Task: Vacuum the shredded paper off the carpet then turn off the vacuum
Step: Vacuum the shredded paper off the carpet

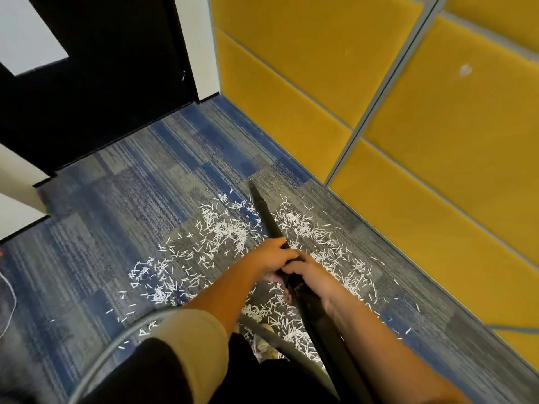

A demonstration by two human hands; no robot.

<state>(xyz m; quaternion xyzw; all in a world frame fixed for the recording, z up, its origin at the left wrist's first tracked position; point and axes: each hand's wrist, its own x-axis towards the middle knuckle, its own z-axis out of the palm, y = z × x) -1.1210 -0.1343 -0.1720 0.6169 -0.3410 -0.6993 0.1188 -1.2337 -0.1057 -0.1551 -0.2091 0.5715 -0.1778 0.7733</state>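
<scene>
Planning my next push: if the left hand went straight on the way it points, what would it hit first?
Probably the shredded paper on the carpet near the nozzle: the left hand points down along the black wand it grips. Depth is unclear.

One wide-angle view (worn on the person's head) looked forward and steeply down, near above the forearms rising from the bottom edge. The carpet filled the middle, yellow wall panels the upper right, a dark door the upper left.
</scene>
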